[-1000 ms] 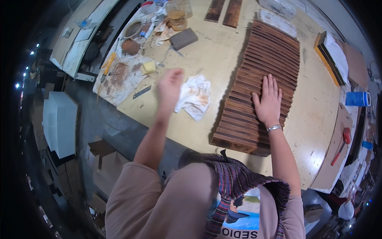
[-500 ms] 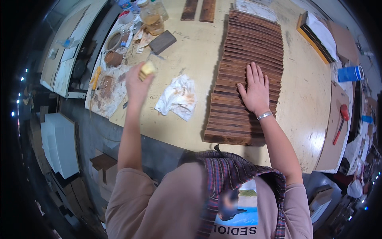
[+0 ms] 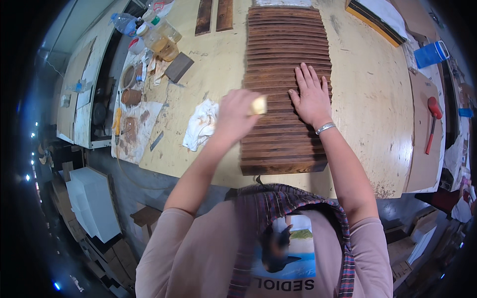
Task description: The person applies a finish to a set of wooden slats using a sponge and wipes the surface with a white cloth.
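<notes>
A long row of dark brown wood strips (image 3: 280,141), packed side by side, lies on the pale worktable (image 3: 367,119) before me. My right hand (image 3: 313,99) rests flat on the strips towards their right side, fingers spread. Closed round a small pale yellow block that looks like a sponge (image 3: 259,105), my left hand (image 3: 235,113) is at the left edge of the strips. The block is smeared by motion, and I cannot tell whether it touches the wood. A stained white rag (image 3: 198,125) lies just left of that hand.
At the far left stand plastic bottles (image 3: 163,45), a brown cup (image 3: 131,97) and a dark block (image 3: 179,67) near a stained cloth (image 3: 139,134). Two loose dark boards (image 3: 224,15) lie at the back. Rightwards are a red mallet (image 3: 434,111) and a blue container (image 3: 431,54).
My left hand has swung right with the yellow block, from beside the cup and rag to the strips. My right hand stays flat on the wood. The whole view has shifted somewhat.
</notes>
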### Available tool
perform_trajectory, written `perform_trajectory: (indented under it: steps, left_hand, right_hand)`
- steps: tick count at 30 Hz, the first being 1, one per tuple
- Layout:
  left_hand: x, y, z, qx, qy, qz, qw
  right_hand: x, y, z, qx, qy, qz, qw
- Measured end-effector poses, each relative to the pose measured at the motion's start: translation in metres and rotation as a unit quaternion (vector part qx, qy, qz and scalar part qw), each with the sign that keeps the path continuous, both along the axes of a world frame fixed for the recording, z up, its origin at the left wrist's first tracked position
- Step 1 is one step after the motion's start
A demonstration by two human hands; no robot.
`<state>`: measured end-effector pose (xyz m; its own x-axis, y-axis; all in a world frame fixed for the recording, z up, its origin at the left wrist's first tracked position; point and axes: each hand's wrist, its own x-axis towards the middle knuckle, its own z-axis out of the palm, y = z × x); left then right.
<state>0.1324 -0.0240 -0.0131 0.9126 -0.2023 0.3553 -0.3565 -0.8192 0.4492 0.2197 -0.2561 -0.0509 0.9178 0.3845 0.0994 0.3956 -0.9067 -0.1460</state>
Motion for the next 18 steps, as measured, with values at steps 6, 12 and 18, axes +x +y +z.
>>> perform_trajectory:
  steps: [6, 12, 18]
  left_hand:
    - [-0.022, 0.038, 0.017, 0.045, 0.044, 0.126, 0.99]
    - [-0.001, -0.005, 0.015, 0.049, 0.04, 0.03, 0.998]
    - [0.015, 0.013, 0.028, 0.049, 0.028, 0.114, 0.992]
  right_hand:
    - [-0.001, -0.001, 0.0, 0.01, 0.001, -0.007, 1.0]
    - [0.001, -0.001, 0.004, 0.024, 0.004, -0.002, 1.0]
    - [0.002, -0.002, 0.002, 0.025, -0.01, -0.006, 1.0]
